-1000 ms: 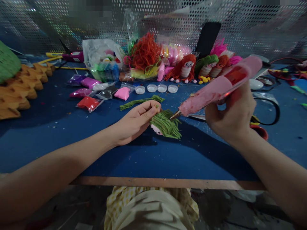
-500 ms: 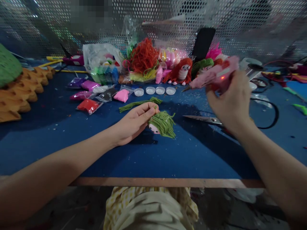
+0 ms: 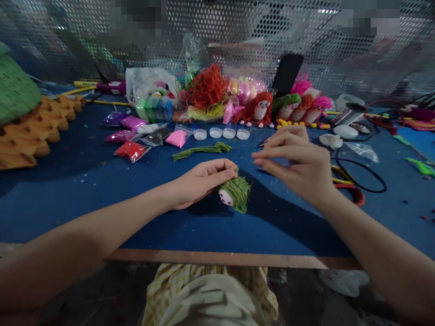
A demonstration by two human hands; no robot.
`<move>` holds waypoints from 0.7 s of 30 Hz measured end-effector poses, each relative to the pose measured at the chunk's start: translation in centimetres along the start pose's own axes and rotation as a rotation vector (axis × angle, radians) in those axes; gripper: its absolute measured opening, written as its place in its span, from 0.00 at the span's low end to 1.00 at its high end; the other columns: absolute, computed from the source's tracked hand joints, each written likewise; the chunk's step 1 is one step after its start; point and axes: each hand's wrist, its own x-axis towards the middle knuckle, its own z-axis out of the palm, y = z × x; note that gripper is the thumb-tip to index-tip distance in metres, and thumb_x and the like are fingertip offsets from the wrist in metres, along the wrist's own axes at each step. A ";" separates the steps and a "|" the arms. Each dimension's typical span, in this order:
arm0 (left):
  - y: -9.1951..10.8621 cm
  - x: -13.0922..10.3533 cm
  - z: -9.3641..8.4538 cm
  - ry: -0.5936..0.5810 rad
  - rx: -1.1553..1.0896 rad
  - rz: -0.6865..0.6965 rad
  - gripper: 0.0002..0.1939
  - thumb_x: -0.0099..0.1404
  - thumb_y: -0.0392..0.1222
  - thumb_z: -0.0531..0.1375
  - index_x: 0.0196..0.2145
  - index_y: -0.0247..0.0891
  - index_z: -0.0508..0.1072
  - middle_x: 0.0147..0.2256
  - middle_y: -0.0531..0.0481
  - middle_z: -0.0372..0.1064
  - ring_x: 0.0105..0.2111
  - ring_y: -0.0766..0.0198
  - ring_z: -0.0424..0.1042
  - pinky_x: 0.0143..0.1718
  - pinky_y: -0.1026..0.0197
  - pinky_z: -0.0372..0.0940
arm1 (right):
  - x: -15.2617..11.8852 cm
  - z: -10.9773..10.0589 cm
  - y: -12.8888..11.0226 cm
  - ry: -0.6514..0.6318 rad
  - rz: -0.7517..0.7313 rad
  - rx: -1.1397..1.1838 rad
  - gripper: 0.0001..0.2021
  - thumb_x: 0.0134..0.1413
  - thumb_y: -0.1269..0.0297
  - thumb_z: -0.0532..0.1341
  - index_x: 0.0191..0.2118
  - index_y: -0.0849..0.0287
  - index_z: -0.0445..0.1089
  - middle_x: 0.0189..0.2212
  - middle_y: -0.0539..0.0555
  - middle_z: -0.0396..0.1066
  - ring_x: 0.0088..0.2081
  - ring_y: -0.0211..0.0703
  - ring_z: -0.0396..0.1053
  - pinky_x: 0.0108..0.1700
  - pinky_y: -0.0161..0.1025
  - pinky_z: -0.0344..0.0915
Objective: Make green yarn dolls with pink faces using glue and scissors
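My left hand pinches the top of a small doll head with green yarn hair, a pale face and dark eyes, tilted just above the table. To its right, my right hand hovers with fingers stretched forward, thumb and index tips close together; nothing shows between them. A dark pointed tip pokes out beyond those fingers, its other end hidden. Scissors handles, red and yellow, lie behind my right wrist, and the blades are covered by the hand. A bundle of green yarn lies behind my left hand.
Bright clay packets, several clear round lids and finished yarn-haired dolls line the back. An orange egg tray stands left. A black cord loop lies right. The wooden table edge runs along the front.
The pink glue gun with the red light has left my right hand and is out of sight. That hand has moved left and down toward the doll head. The left hand keeps its pinch.
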 end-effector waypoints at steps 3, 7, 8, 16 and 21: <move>-0.2 0.0 0.2 -0.060 0.000 -0.002 0.17 0.66 0.51 0.68 0.34 0.36 0.70 0.31 0.56 0.62 0.30 0.70 0.58 0.33 0.64 0.52 | -0.5 0.9 -1.8 -0.046 -0.047 0.145 0.05 0.60 0.61 0.69 0.40 0.45 0.84 0.31 0.52 0.77 0.44 0.49 0.70 0.52 0.52 0.67; -0.3 0.0 0.3 -0.082 0.020 0.003 0.14 0.68 0.48 0.67 0.35 0.35 0.71 0.33 0.55 0.65 0.34 0.69 0.60 0.38 0.64 0.54 | -1.0 1.4 -2.1 -0.069 -0.039 0.258 0.08 0.59 0.67 0.70 0.41 0.45 0.84 0.31 0.50 0.77 0.44 0.48 0.68 0.51 0.51 0.67; -0.3 0.0 0.3 -0.086 0.019 0.004 0.14 0.68 0.48 0.67 0.35 0.35 0.71 0.33 0.55 0.65 0.34 0.69 0.60 0.38 0.64 0.54 | -1.0 1.5 -2.1 -0.067 -0.040 0.275 0.08 0.58 0.68 0.70 0.40 0.45 0.84 0.30 0.50 0.77 0.43 0.47 0.68 0.51 0.51 0.66; 0.2 -0.1 0.7 0.029 -0.182 -0.079 0.10 0.67 0.43 0.69 0.40 0.36 0.74 0.33 0.55 0.68 0.31 0.70 0.66 0.35 0.66 0.60 | -0.8 1.9 -1.8 0.049 0.154 0.471 0.04 0.61 0.68 0.68 0.35 0.52 0.78 0.35 0.50 0.80 0.40 0.42 0.75 0.47 0.45 0.71; 1.2 0.1 0.0 0.228 -0.335 -0.222 0.09 0.73 0.37 0.58 0.46 0.36 0.77 0.31 0.50 0.73 0.28 0.66 0.73 0.32 0.63 0.66 | -0.7 1.6 -0.9 0.192 0.438 0.734 0.07 0.57 0.62 0.71 0.30 0.54 0.75 0.32 0.50 0.81 0.35 0.40 0.78 0.40 0.40 0.75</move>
